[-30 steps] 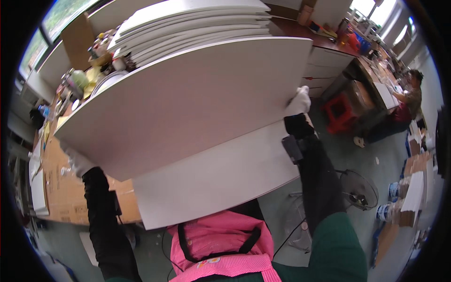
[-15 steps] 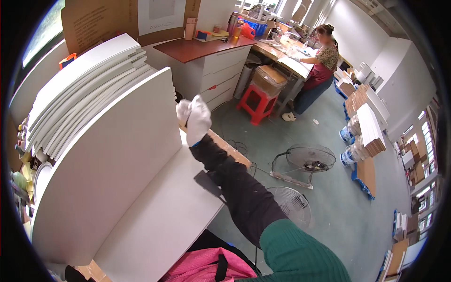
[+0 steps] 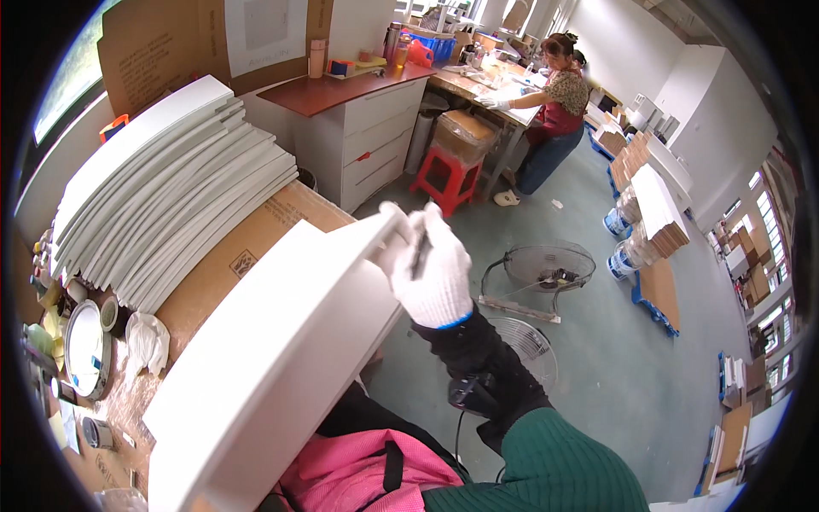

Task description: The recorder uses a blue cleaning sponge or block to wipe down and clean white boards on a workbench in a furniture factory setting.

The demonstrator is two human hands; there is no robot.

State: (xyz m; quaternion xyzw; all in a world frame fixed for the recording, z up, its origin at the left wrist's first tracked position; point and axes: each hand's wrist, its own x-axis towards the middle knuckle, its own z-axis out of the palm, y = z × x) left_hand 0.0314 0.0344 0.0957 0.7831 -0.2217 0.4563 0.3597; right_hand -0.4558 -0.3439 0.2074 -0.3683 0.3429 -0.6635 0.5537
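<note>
Gloved right hand (image 3: 433,275) curls around slim dark object (image 3: 420,256) at 2 o'clock end of white panel (image 3: 269,341); left hand is out of view, can't tell grip.

Before us, our right hand (image 3: 431,269) is at the far end of a panel (image 3: 350,320). Beyond it, left, a board stack (image 3: 162,192) lies on the counter (image 3: 205,282). Past the hand, a box (image 3: 465,136) sits on a stool (image 3: 450,183), right of a drawer cabinet (image 3: 375,141).
</note>
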